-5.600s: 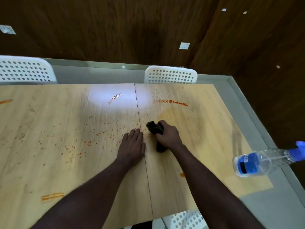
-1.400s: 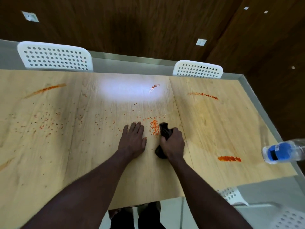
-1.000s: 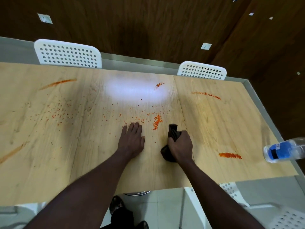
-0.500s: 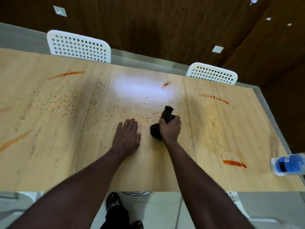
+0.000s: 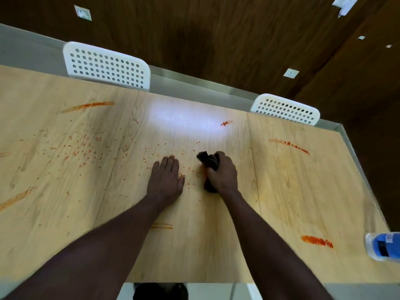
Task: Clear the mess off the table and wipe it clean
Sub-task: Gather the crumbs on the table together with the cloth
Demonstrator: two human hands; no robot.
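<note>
Under right hand (image 5: 221, 173), bunched dark cloth (image 5: 208, 161)

One head-worn wide-angle view looks steeply down and forward, close over the table (image 5: 281, 202), toward the wall (image 5: 216, 40) beyond.

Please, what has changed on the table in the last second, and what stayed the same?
The right hand, gripping the dark cloth, swept leftwards over the small heap of red crumbs beside the left hand; the heap is gone, only scattered crumbs remain. Nothing was taken up or let go. The left hand stayed flat on the table; the red streaks and the bottle are unchanged.
</note>
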